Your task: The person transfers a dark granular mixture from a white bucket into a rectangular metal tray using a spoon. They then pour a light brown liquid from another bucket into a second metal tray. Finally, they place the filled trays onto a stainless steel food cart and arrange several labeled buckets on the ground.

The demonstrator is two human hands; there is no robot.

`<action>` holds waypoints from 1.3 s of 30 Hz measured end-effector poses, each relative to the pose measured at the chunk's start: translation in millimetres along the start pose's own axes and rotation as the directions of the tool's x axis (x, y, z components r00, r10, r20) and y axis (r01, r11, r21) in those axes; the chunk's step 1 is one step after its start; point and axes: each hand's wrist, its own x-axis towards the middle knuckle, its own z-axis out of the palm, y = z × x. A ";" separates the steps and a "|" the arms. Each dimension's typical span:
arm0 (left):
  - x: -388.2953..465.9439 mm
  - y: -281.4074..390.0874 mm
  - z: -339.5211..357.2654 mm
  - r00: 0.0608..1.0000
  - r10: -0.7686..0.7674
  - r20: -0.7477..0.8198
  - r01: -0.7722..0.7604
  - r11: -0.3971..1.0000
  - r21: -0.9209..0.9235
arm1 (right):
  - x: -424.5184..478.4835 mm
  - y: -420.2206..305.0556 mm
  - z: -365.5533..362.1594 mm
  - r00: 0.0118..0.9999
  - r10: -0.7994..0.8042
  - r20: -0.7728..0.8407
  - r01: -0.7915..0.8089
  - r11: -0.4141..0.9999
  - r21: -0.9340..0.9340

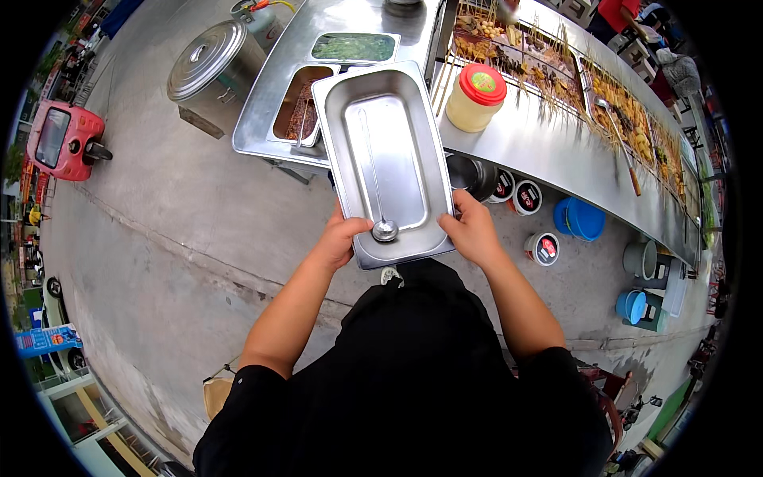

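Observation:
A deep rectangular stainless steel food pan is held between my two hands in front of my body. My left hand grips its near left edge, the thumb over the rim. At the near right edge, my right hand has hold of it, thumb inside the rim. Inside the pan lies a metal ladle, its bowl at the near end close to my left thumb. Beyond the pan are a pan of chopped greens and a pan of dark red sauce with a utensil in it.
Right of the pan, a red-lidded plastic jar stands on a steel counter beside trays of skewered food. Buckets stand below. A lidded steel pot and a gas cylinder are at the upper left.

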 end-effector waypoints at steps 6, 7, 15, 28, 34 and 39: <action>-41.7 -49.2 39.1 0.985 0.149 0.082 -0.166 0.948 0.271 | -40.9 -10.6 -12.4 0.808 -0.510 -0.294 0.363 0.825 -0.434; -44.7 -53.7 47.9 0.981 0.147 0.130 -0.181 0.935 0.306 | -40.6 -9.8 -15.2 0.845 -0.463 -0.266 0.350 0.857 -0.379; -52.7 -123.9 114.1 0.917 0.121 0.380 -0.324 0.781 0.534 | -16.4 19.7 -24.9 0.945 -0.032 -0.325 -0.065 0.957 -0.284; -40.3 -280.9 277.6 0.807 -0.023 0.590 -0.553 0.321 0.769 | -129.0 215.0 -190.2 0.834 0.046 -0.549 -0.106 0.991 -0.078; -53.9 -322.2 360.2 0.769 -0.138 0.625 -0.541 0.380 0.750 | -200.4 265.1 -265.3 0.823 0.119 -0.556 -0.190 0.979 -0.072; -59.3 -334.4 416.2 0.701 -0.197 0.686 -0.584 0.395 0.709 | -254.5 301.5 -295.4 0.812 0.225 -0.539 -0.101 0.963 0.250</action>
